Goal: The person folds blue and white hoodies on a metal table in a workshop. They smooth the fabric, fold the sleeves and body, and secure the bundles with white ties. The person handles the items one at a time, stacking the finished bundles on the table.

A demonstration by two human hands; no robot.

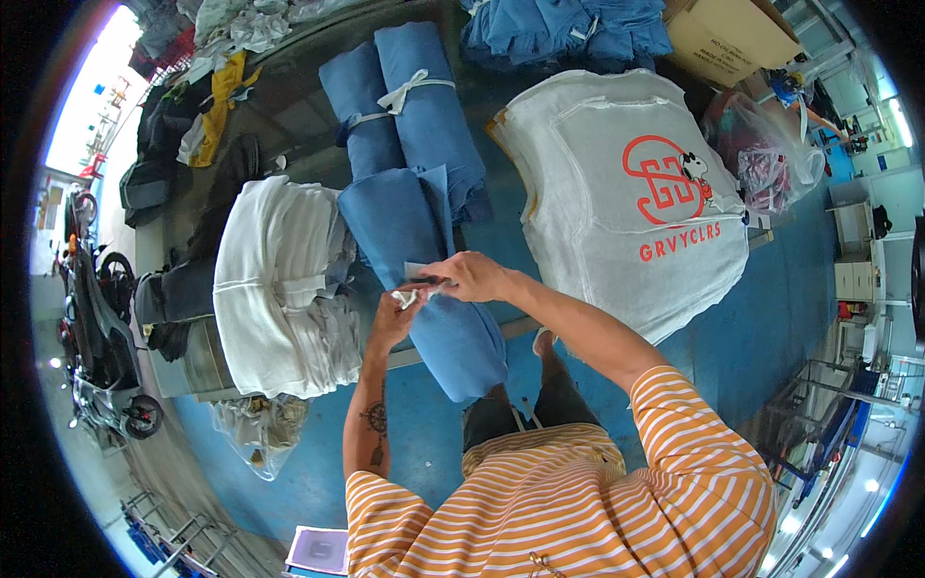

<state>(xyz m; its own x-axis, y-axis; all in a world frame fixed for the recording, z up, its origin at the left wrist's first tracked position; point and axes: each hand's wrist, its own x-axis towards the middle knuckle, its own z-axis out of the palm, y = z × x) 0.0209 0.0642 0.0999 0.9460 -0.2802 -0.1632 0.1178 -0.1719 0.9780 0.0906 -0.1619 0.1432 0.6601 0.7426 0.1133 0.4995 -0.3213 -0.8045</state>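
Note:
My left hand (394,318) and my right hand (473,277) meet above a rolled bundle of blue fabric (405,217). Between them a white cloth strip (408,297) is pinched, its end sticking out at my left fingers. A small dark object, too blurred to name, lies at my right fingertips, with a pale tag or scrap (414,269) beside it. Two further blue fabric rolls (419,94) lie beyond, each bound with a white tie (413,88). Left of the bundle is a stack of folded white fabric pieces (253,289). On the right lies a pile of white printed garment panels (636,195).
Blue fabric (564,32) is piled at the far side beside a cardboard box (730,40). Dark and yellow cloth (217,108) lies at the far left. Clear plastic bags (769,159) stand right of the panels; another bag (264,430) is below the white stack.

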